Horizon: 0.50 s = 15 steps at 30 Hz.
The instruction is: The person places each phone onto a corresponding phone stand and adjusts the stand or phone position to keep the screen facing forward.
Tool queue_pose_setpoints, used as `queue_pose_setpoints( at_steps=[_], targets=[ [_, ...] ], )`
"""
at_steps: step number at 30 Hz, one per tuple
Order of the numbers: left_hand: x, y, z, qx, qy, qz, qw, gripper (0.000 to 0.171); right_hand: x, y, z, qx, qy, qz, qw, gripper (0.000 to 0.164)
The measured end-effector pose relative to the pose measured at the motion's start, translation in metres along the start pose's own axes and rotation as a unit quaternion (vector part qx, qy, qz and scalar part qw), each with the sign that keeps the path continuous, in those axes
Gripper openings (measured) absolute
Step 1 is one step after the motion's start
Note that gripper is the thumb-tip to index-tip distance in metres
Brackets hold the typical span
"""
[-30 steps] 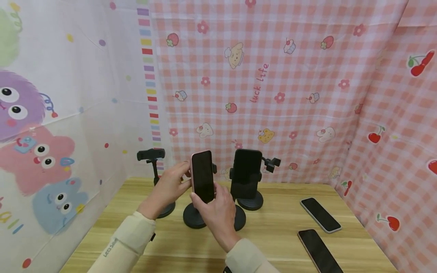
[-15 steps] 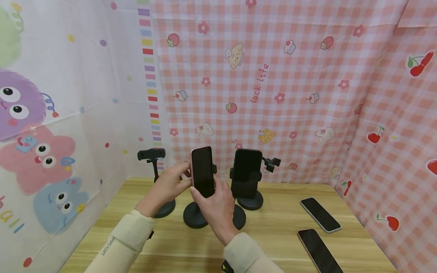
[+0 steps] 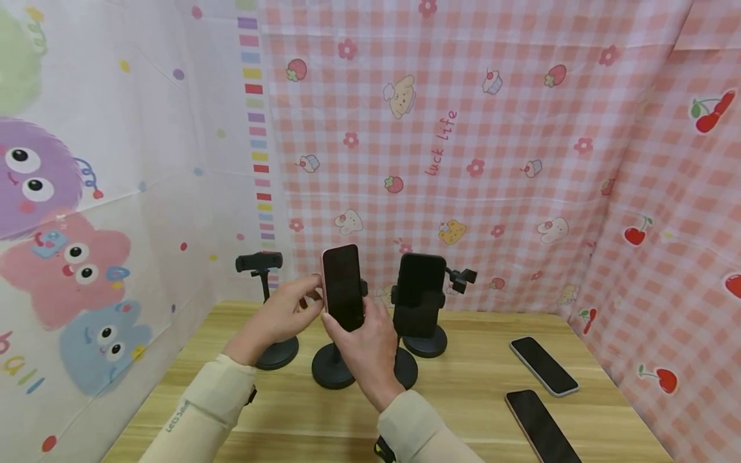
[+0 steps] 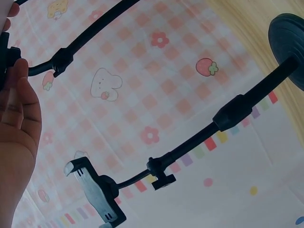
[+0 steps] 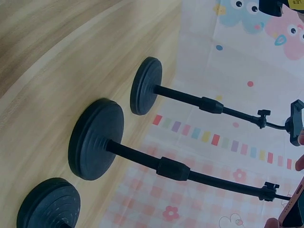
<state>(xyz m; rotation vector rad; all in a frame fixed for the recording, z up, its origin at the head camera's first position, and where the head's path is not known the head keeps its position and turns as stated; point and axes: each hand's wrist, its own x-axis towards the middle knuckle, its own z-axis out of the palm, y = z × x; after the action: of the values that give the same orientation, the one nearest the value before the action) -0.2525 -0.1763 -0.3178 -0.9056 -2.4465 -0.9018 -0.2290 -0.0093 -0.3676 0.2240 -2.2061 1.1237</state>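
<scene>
A pink-edged smartphone (image 3: pixel 343 283) stands nearly upright in front of a black phone stand, whose round base (image 3: pixel 332 370) shows below. My right hand (image 3: pixel 370 347) holds the phone low down, thumb across its lower left corner and fingers at its right edge. At the phone's left side, my left hand (image 3: pixel 288 314) has its fingers bent around the stand's clamp. The left wrist view shows that hand (image 4: pixel 16 142) gripping the black clamp (image 4: pixel 6 57) at the picture's edge. Only a corner of the phone (image 5: pixel 294 209) appears in the right wrist view. The clamp's back is mostly hidden.
Left of my hands stands another phone stand (image 3: pixel 258 261) with a bare clamp. To the right, a black smartphone (image 3: pixel 420 276) sits in a stand. Two more phones lie on the table, one white-edged (image 3: pixel 544 365), one darker (image 3: pixel 541 424). A checked curtain (image 3: pixel 492 193) hangs behind.
The phone has risen slightly and shifted a little left at the stand, with my right hand moving up along with it. My left hand stays at the clamp.
</scene>
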Motion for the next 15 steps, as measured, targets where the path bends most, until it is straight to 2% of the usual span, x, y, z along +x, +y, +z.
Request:
queue_pose_setpoints(
  at_steps=[6, 8, 15],
  targets=[
    [-0.0009, 0.0019, -0.0008, -0.016, -0.001, 0.001, 0.9999, 0.015, 0.0004, 0.0017, 0.0024, -0.01, 0.013, -0.001, 1.0, 0.062],
    [-0.0011, 0.0026, -0.0002, -0.021, -0.004, -0.007, 0.9998, 0.012, 0.0007, 0.0021, 0.0039, -0.017, 0.019, -0.001, 1.0, 0.062],
    [-0.0013, 0.0026, 0.0016, -0.018, -0.003, -0.036, 0.9992, 0.021, 0.0002, 0.0021, 0.0086, -0.021, 0.044, -0.006, 0.999, 0.059]
  ],
)
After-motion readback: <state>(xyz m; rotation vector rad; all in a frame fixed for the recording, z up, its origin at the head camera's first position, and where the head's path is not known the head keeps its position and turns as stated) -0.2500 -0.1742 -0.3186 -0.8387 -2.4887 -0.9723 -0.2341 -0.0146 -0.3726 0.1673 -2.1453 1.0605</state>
